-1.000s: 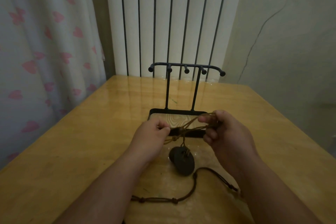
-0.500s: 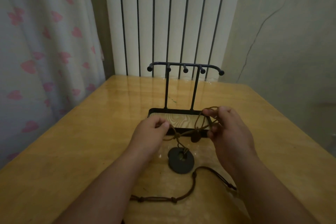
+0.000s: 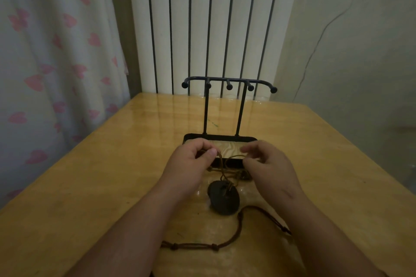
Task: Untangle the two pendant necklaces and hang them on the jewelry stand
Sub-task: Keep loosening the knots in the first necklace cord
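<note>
Tangle not cleared. The knotted brown cords [image 3: 222, 167] of both necklaces cross between the hands, just in front of the tray base of the jewelry stand [image 3: 242, 108] and low over the wooden table [image 3: 90, 186].

Left hand [image 3: 191, 164]: thumb and curled forefinger pinch one strand. Right hand [image 3: 269, 164]: its fingertips are blurred. A loop runs towards them, but it cannot be told whether they are closed on it.

A dark disc pendant [image 3: 224, 198] sits under the crossing, and a smaller pendant [image 3: 245, 176] is partly hidden by the right hand. A trailing cord [image 3: 225, 244] with slide knots lies nearer the person. The stand's hooks are bare.

Assessment: the cords look soft, limp and light. The disc is the only real weight, so lifting by the cord would likely swing it and tighten the crossing. It looks stone-like and may chip. The advised hold is on the strands close beside the crossing, with the disc left on the table.
</note>
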Tool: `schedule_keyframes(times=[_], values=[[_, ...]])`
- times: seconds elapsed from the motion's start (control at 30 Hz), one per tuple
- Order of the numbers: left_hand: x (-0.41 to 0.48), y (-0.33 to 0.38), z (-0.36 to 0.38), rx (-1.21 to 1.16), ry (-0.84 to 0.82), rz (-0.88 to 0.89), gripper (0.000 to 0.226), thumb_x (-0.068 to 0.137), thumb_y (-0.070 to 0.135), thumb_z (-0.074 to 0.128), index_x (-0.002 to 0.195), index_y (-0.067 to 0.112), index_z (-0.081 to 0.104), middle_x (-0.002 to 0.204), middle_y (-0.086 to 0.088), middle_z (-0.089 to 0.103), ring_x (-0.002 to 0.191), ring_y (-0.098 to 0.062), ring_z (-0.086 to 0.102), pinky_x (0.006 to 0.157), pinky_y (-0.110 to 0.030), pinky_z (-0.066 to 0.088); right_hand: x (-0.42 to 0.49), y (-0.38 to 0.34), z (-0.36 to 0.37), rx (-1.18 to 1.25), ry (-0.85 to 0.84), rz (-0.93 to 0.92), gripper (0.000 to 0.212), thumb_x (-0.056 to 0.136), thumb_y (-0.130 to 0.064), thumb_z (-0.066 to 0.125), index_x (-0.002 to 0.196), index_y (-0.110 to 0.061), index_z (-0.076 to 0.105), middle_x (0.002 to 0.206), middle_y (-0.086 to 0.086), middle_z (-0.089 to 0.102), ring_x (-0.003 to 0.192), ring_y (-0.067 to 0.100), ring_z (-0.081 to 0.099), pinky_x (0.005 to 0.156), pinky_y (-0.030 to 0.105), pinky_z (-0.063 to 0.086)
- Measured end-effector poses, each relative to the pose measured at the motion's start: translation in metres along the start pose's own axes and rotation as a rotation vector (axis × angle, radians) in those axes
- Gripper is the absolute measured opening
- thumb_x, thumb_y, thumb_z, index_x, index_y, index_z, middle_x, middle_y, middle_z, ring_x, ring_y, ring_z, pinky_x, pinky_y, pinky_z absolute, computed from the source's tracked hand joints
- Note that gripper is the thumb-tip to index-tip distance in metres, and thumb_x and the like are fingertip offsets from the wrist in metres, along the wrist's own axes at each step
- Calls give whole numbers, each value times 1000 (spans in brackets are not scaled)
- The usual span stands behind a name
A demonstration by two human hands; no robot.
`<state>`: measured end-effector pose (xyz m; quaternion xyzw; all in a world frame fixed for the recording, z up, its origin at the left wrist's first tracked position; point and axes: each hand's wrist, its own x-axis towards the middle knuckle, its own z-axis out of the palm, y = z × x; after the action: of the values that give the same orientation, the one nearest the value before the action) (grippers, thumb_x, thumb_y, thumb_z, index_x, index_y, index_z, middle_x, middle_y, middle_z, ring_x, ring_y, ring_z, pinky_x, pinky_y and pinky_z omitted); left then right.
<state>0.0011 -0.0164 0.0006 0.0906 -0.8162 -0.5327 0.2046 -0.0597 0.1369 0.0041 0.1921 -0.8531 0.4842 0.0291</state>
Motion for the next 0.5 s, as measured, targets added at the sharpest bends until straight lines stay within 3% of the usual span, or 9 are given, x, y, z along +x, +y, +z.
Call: schedule_keyframes(times=[0.1,0.17,0.23,0.33,0.4,0.5], values=[[0,-3,0,-2,-15,14,16,97,21,57,90,32,67,91,11,65,83,0,59,64,-11,41,-5,-2,12,-7,-204,-57,26,90,-27,63,114,-35,63,103,-19,59,97,1,57,85,24,52],[1,-4,-1,-25,-19,26,16,96,20,58,90,31,68,92,10,66,86,-3,61,67,-12,42,-7,-3,17,-68,-243,-81,14,91,-34,62,103,-38,66,101,-18,57,93,2,57,86,26,53],[2,-4,-1,-50,4,18,16,96,19,58,93,31,69,94,9,67,90,-6,63,68,-15,45,-5,-4,14,-69,-204,-63,10,94,-35,57,89,-35,66,94,-12,61,84,5,58,76,25,53],[3,-2,-5,-52,77,-22,16,96,19,58,102,28,70,96,10,68,92,-7,64,61,-11,48,-3,-6,3,218,-114,65,18,97,-25,53,87,-23,68,90,-7,67,81,5,62,63,18,48],[4,-2,-8,-54,111,-39,15,96,20,58,101,26,71,92,10,69,89,-5,64,60,-11,47,-2,-8,-4,363,-65,127,22,98,-21,49,87,-14,67,87,-2,70,84,10,64,65,21,49],[5,-3,-10,-46,95,-80,12,94,21,62,96,29,72,91,12,68,88,-4,62,66,-16,42,-1,-7,-10,513,13,170,26,101,-23,42,92,-10,62,73,0,69,81,21,65,75,38,54]])
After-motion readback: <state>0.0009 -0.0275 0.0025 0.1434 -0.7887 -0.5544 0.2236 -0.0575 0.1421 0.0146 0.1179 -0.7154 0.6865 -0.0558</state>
